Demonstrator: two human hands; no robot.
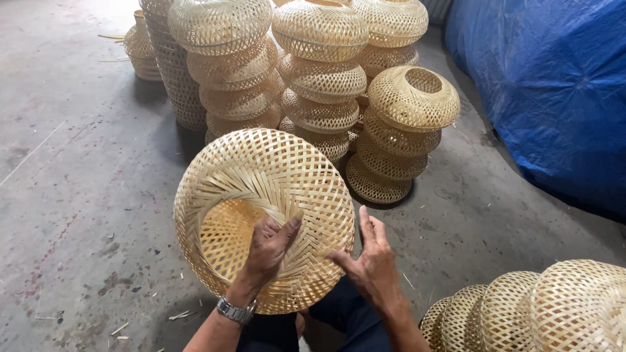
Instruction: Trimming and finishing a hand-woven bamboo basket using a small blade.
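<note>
A round woven bamboo basket is tilted on its side in front of me, its open mouth facing left. My left hand, with a metal watch on the wrist, grips the rim at the opening, thumb on the outside weave. My right hand presses against the basket's lower right side with fingers spread and pointing up. The basket rests near my knees, over the concrete floor.
Several stacks of similar woven bamboo baskets stand just behind. More woven pieces lie at the lower right. A blue tarpaulin covers a heap at the right. Bamboo slivers litter the floor at the lower left.
</note>
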